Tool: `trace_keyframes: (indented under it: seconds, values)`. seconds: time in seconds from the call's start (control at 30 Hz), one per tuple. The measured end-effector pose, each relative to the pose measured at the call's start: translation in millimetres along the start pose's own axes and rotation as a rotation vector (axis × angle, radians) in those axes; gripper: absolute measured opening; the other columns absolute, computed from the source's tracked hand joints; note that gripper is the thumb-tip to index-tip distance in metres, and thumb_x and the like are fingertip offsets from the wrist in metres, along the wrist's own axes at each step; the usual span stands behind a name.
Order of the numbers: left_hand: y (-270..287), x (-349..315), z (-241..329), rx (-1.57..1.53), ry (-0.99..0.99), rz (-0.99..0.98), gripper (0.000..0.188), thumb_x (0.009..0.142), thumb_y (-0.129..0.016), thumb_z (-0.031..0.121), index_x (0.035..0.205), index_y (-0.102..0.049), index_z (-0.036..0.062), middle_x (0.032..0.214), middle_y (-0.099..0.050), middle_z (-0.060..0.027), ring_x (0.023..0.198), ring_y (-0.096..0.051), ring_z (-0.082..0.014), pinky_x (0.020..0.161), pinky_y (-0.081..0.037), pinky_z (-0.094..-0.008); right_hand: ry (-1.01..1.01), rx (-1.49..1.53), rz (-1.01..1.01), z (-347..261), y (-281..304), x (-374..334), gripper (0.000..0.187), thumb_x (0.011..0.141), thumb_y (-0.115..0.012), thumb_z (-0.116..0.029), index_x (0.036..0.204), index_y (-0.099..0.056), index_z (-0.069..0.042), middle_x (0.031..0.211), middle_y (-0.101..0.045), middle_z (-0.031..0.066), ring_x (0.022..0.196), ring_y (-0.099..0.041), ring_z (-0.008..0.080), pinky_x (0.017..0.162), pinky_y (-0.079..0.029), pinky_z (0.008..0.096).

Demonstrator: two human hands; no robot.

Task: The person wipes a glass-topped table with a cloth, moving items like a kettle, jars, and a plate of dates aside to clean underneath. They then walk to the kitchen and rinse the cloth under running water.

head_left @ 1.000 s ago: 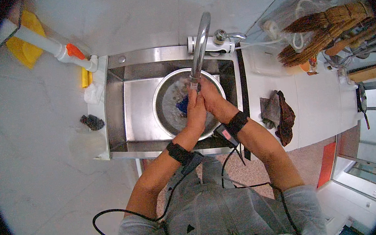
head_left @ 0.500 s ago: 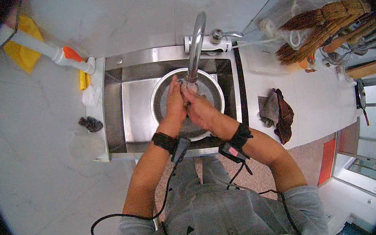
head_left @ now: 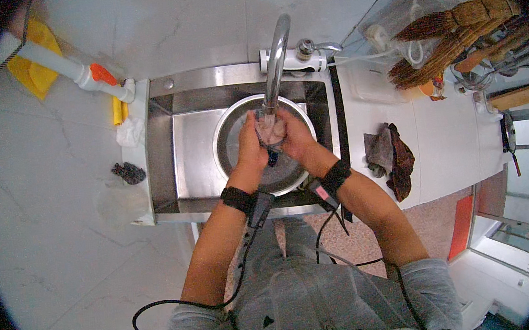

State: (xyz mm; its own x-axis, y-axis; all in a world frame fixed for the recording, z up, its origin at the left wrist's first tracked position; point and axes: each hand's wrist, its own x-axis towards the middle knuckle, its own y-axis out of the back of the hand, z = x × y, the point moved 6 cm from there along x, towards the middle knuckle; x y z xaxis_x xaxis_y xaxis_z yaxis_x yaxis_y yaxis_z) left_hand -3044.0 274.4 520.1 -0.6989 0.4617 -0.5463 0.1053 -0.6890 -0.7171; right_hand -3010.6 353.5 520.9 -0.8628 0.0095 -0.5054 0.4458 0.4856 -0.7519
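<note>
A: What's in the middle?
B: A pale thing, kind unclear, held under the tap, over the round bowl in the sink
A: And the fingers?
B: The left hand and right hand have theirs half curled, cupping it from either side
A: Beyond the sink?
B: Rags on the bench, to the right

No words or numbers can be read. Nearer the body than the right hand's fingers, the pink patch on the dark wrist device is too small to make out as a label.
</note>
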Motion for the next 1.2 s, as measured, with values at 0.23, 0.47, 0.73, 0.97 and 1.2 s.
trace_keyframes:
  seconds: [0.23,0.47,0.73,0.97,1.2]
  values:
    - [-10,-7,-21,0.215,-0.152,-0.063,0.048,0.095,-0.046,0.046,0.118,-0.049,0.0041,0.113,-0.057,-0.012,0.104,-0.056,-0.024,0.09,-0.046,-0.0375,0.103,-0.342,0.078,-6,-16,-3,0.021,0.095,-0.051,-0.028,0.102,-0.057,-0.01,0.093,-0.061,0.0053,0.089,-0.058,0.0191,0.083,-0.046,0.0356]
    - [-24,-15,-1,0.224,-0.051,-0.015,0.053,0.093,-0.047,0.052,0.124,-0.043,0.0087,0.111,-0.057,-0.0108,0.099,-0.057,-0.0267,0.08,-0.048,-0.0445,0.006,-0.398,0.146,-7,-33,-12,0.033,0.093,-0.053,-0.036,0.113,-0.056,-0.011,0.097,-0.061,0.0069,0.086,-0.056,0.0204,0.079,-0.045,0.0387]
    - [-8,0,-18,0.285,-0.081,-0.042,0.053,0.097,-0.042,0.046,0.132,-0.038,0.0067,0.112,-0.057,-0.0112,0.101,-0.056,-0.0255,0.088,-0.046,-0.0396,-0.062,-0.382,0.163,-4,-19,-6,0.036,0.094,-0.052,-0.038,0.114,-0.055,-0.008,0.104,-0.062,0.0081,0.095,-0.058,0.0222,0.085,-0.045,0.0387]
    - [-16,-10,-24,0.41,-0.057,0.092,0.05,0.097,-0.041,0.047,0.129,-0.042,0.0082,0.11,-0.058,-0.0109,0.1,-0.057,-0.0235,0.085,-0.048,-0.0392,0.004,-0.443,0.165,-13,-19,-1,0.039,0.095,-0.048,-0.043,0.111,-0.055,-0.008,0.1,-0.062,0.0095,0.093,-0.059,0.0214,0.085,-0.045,0.0369]
    - [-17,-2,-9,0.195,0.014,0.011,0.044,0.097,-0.042,0.044,0.128,-0.042,0.0134,0.118,-0.053,-0.0089,0.104,-0.051,-0.0194,0.094,-0.04,-0.0386,0.043,-0.594,0.14,3,-11,8,0.035,0.094,-0.05,-0.04,0.11,-0.057,-0.009,0.103,-0.062,0.0083,0.094,-0.058,0.0209,0.08,-0.048,0.0363]
